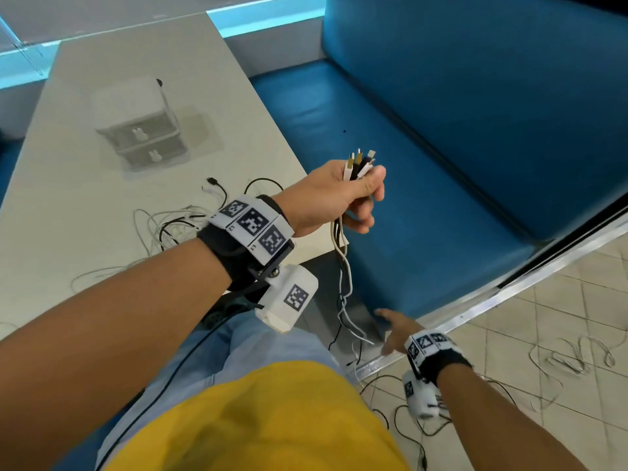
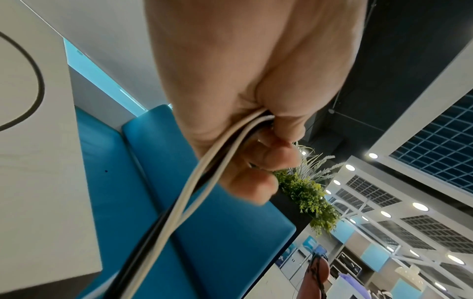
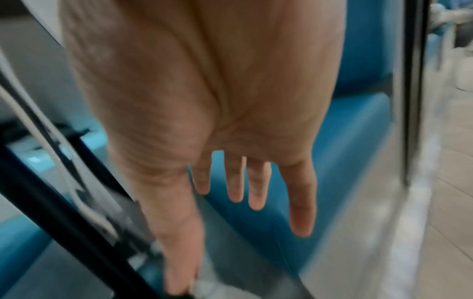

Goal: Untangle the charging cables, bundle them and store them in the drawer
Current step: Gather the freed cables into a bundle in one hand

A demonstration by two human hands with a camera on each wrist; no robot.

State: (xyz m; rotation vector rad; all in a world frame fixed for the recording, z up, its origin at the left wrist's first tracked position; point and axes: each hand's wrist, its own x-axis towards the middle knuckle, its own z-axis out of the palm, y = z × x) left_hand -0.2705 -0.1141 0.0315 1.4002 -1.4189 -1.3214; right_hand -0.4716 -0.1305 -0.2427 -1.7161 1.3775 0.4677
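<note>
My left hand (image 1: 368,205) is raised over the blue bench and grips a bunch of white and black charging cables (image 1: 342,263) just below their plugs (image 1: 360,162), which stick up out of the fist. The cables hang down to the floor. In the left wrist view my left hand (image 2: 268,145) has its fingers curled round the same cables (image 2: 204,182). My right hand (image 1: 390,328) is low by the bench corner, beside the hanging cable ends, fingers straight and holding nothing. The blurred right wrist view shows this right hand (image 3: 256,192) with straight fingers. A small white two-drawer unit (image 1: 139,127) stands on the table, both drawers closed.
More tangled cables (image 1: 176,222) lie on the pale table (image 1: 85,185) near its front edge. Loose cables (image 1: 574,358) also lie on the tiled floor at right. The blue bench (image 1: 441,147) runs along the table, with a metal rail (image 1: 509,290) at its base.
</note>
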